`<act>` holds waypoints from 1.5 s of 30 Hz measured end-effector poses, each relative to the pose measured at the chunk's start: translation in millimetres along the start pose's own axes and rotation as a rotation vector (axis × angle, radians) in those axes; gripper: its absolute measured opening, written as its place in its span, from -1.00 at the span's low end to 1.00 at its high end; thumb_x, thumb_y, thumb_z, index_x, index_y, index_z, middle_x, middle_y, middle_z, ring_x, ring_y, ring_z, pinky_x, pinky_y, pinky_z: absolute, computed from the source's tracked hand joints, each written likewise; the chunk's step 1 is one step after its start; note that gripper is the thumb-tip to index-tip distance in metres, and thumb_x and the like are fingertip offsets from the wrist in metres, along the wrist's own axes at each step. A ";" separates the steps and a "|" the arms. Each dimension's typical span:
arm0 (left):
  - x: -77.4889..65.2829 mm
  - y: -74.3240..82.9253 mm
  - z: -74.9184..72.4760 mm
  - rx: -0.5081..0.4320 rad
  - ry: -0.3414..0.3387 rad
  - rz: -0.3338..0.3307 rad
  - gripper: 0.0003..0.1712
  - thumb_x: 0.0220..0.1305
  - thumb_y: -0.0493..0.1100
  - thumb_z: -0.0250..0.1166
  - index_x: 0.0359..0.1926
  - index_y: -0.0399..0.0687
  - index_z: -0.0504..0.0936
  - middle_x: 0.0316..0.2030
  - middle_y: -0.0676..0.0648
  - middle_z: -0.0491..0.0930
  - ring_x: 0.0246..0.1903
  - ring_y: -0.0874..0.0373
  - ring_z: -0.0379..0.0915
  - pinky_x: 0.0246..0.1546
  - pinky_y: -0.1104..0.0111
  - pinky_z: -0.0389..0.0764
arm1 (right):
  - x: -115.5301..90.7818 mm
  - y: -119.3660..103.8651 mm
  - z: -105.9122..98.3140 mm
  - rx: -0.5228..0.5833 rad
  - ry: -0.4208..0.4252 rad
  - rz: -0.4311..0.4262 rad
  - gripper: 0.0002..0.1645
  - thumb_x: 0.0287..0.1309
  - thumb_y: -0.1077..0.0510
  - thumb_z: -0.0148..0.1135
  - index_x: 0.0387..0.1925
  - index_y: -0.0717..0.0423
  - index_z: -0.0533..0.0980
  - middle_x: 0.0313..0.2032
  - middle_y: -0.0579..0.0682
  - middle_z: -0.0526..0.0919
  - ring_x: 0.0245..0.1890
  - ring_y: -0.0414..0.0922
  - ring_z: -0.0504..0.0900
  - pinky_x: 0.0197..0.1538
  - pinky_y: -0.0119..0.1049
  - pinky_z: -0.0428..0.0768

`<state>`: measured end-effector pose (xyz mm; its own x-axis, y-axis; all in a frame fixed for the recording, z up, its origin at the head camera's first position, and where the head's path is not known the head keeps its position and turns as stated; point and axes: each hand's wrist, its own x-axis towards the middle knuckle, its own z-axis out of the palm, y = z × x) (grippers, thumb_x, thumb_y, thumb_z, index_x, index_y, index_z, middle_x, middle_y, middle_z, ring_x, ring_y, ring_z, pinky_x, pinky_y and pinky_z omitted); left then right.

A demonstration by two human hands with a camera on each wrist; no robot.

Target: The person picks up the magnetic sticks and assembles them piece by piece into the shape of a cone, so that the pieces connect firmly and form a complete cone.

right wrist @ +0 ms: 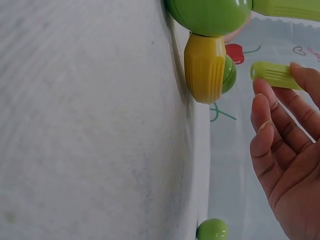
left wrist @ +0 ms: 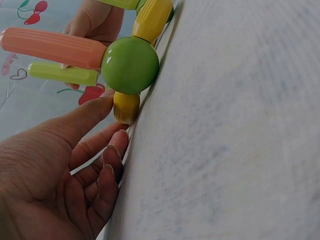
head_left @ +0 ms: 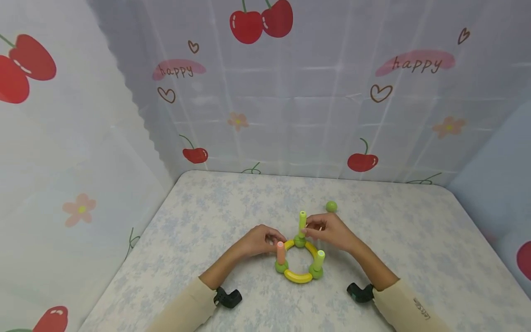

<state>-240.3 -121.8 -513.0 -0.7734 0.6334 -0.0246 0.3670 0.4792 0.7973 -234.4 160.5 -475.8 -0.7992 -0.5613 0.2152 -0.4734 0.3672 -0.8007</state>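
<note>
A ring of yellow curved rods point(head_left: 298, 277) and green balls point(head_left: 316, 271) lies on the table. An orange rod point(head_left: 280, 253) rises from the left ball and a light green rod point(head_left: 319, 260) from the right one. My left hand point(head_left: 258, 240) pinches the far-left yellow curved rod point(left wrist: 126, 107) beside the orange rod's ball point(left wrist: 131, 65). With thumb and fingertips, my right hand point(head_left: 332, 230) holds a second light green rod point(right wrist: 275, 75) upright over the far ball point(head_left: 299, 241). The right wrist view shows a small gap between that rod's end and the ball point(right wrist: 229, 75).
A loose green ball point(head_left: 331, 206) lies on the table behind my right hand. The patterned tabletop point(head_left: 232, 198) meets a curtain printed with cherries point(head_left: 290, 106) at the back. Dark wrist cameras point(head_left: 228, 298) sit at both sleeves.
</note>
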 end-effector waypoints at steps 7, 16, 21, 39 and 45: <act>-0.8 -0.3 0.9 -0.003 -0.003 0.002 -0.78 0.27 -0.14 0.46 -0.05 0.06 0.80 -0.38 0.18 0.66 -0.48 0.29 0.46 -0.47 0.44 0.49 | -1.4 4.4 2.1 -0.017 -0.037 -0.032 -0.89 0.31 0.10 0.38 -0.27 0.05 0.71 -0.42 0.04 0.74 -0.47 -0.06 0.66 -0.39 -0.34 0.57; -0.3 0.1 -0.3 -0.007 0.000 0.001 -0.77 0.26 -0.16 0.46 -0.05 0.05 0.80 -0.40 0.18 0.65 -0.49 0.29 0.44 -0.48 0.45 0.48 | -0.9 4.6 1.5 -0.034 -0.058 -0.034 -0.95 0.24 0.25 0.41 -0.25 0.09 0.70 -0.39 -0.02 0.73 -0.45 -0.15 0.65 -0.40 -0.35 0.58; -0.7 -1.3 -1.9 -0.004 0.008 -0.004 -0.77 0.26 -0.15 0.47 -0.06 0.06 0.81 -0.40 0.19 0.66 -0.48 0.30 0.45 -0.47 0.45 0.48 | -0.4 6.3 -8.4 -0.059 -0.064 -0.011 -0.78 0.24 0.15 0.43 -0.08 0.08 0.70 -0.34 -0.14 0.73 -0.38 -0.23 0.67 -0.33 -0.31 0.62; 0.3 -1.5 0.8 -0.023 -0.005 0.015 -0.76 0.27 -0.17 0.46 -0.03 0.00 0.79 -0.36 0.16 0.67 -0.50 0.31 0.42 -0.49 0.46 0.47 | 1.5 47.9 -65.5 -0.336 0.248 0.187 -0.45 0.21 0.26 0.42 0.22 0.29 0.54 0.22 0.32 0.53 0.24 0.31 0.45 0.15 0.28 0.51; 0.0 -1.5 2.0 -0.013 -0.005 0.007 -0.76 0.28 -0.16 0.46 -0.03 0.01 0.79 -0.35 0.17 0.67 -0.47 0.31 0.44 -0.46 0.46 0.48 | 4.9 58.0 -63.7 -0.370 0.142 0.205 -0.44 0.17 0.32 0.43 0.21 0.35 0.53 0.17 0.35 0.56 0.17 0.32 0.50 0.18 0.24 0.49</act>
<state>-239.8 -121.3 -515.4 -0.7683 0.6397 -0.0216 0.3659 0.4668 0.8051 -289.4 226.3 -485.6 -0.9212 -0.3508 0.1682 -0.3795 0.7155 -0.5865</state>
